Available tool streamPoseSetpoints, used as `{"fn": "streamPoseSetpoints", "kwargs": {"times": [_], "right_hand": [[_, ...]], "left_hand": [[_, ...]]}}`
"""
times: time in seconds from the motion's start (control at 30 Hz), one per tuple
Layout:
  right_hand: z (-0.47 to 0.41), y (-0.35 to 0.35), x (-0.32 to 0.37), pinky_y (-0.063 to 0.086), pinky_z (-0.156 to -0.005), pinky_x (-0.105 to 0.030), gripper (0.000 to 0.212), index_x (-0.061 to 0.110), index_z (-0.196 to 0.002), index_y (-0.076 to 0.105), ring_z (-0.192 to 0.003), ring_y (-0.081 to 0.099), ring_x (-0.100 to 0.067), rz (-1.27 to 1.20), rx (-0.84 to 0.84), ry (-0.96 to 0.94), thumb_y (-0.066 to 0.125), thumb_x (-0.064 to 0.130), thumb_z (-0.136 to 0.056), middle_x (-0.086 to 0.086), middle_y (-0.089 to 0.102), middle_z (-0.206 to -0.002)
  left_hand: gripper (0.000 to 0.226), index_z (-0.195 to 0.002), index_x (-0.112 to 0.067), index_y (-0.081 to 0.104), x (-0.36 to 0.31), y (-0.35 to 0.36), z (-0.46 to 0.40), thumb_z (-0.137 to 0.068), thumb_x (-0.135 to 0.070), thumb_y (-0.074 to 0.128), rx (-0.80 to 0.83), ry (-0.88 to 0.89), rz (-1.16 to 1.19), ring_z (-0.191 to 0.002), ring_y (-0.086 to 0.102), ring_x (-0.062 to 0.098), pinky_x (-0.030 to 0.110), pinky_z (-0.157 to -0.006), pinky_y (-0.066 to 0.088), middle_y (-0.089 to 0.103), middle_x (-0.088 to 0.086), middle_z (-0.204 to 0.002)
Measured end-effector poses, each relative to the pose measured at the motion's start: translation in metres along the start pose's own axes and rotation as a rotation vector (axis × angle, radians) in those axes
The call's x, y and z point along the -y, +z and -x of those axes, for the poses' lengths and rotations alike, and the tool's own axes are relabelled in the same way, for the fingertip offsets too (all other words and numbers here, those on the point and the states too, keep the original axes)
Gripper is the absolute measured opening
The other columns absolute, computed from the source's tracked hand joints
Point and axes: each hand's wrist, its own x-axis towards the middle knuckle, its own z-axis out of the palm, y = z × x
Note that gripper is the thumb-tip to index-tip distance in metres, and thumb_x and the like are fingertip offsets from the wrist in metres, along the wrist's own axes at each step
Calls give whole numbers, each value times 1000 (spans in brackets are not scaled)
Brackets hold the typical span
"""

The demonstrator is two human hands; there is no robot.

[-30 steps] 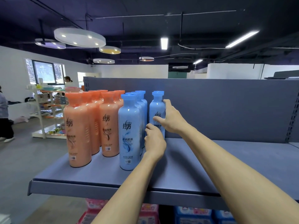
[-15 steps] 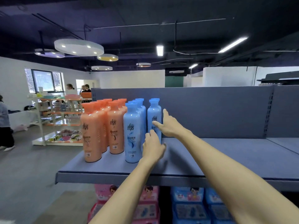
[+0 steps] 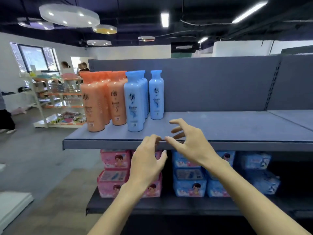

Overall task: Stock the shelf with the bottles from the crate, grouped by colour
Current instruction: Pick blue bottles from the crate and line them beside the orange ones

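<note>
A: Both hands hold nothing: the left hand (image 3: 146, 164) and right hand (image 3: 189, 143) hover loosely spread at the shelf (image 3: 228, 131) edge.
B: Then fetch another bottle, and set it upright beside the blue bottles (image 3: 144, 99), which stand beyond your hands, right of the orange bottles (image 3: 103, 100).

Both forearms bare; no sleeves, no gloves.
</note>
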Motion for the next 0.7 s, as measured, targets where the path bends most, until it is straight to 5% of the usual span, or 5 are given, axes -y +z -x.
{"fn": "streamPoseSetpoints", "kwargs": {"times": [0.27,0.7], "right_hand": [[137,87,-97,57,-79,-28,49,35,-130,51,-87,66,2,-88,198,239,72,43,-87,17,64,-103],[367,256,-271,55,-85,-33,57,29,-136,46,-88,64,-11,-110,638,718,73,40,-87,8,61,-104]], "left_hand": [[33,-113,-27,52,67,94,141,-83,-35,65,351,-217,-41,-97,59,8,34,-81,51,59,-14,-104],[30,-105,-24,54,157,245,412,-80,-28,68,870,-738,-15,-86,59,16,36,-76,51,57,-12,-93]]}}
